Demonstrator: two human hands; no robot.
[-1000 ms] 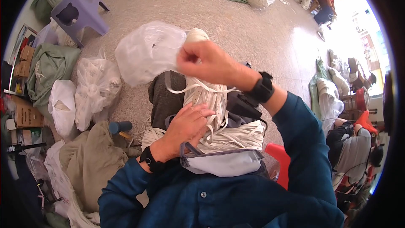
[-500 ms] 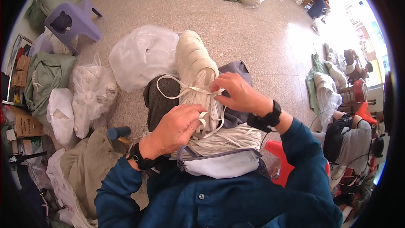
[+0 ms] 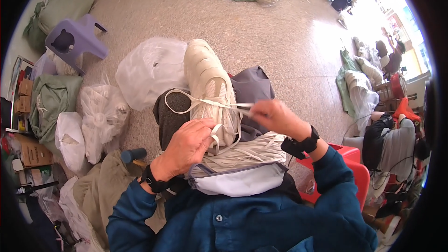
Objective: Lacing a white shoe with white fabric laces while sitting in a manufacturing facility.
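Shoe (image 3: 205,72), cream with a mesh panel, lay lengthwise, toe to the far side and laced part toward the wearer, between a dark grey textured thing (image 3: 170,121) on the left and grey cloth (image 3: 254,84) on the right. A bundle of pale laces (image 3: 261,145) and a whitish pouch (image 3: 238,183) lay on its near side; a clear plastic bag (image 3: 151,72) lay to the far left.

Left hand (image 3: 186,141): fingers bent and drawn together on a small loop of lace at the near left of the lacing. Right hand (image 3: 276,117): thumb and fingers closed on the lace (image 3: 233,105), held out to the right of the shoe; a little blurred. A wide loop of the lace stood out to the left over the dark grey thing.

Handling, by judgement: shoe light, with a firmer sole and softer, yielding upper; not fragile. Lace flat, limp and nearly weightless, prone to twist and slide, so a fingertip pinch close to the crossing seemed the best hold. Shoe seemed best steadied along its sides beside the lacing, clear of the loops
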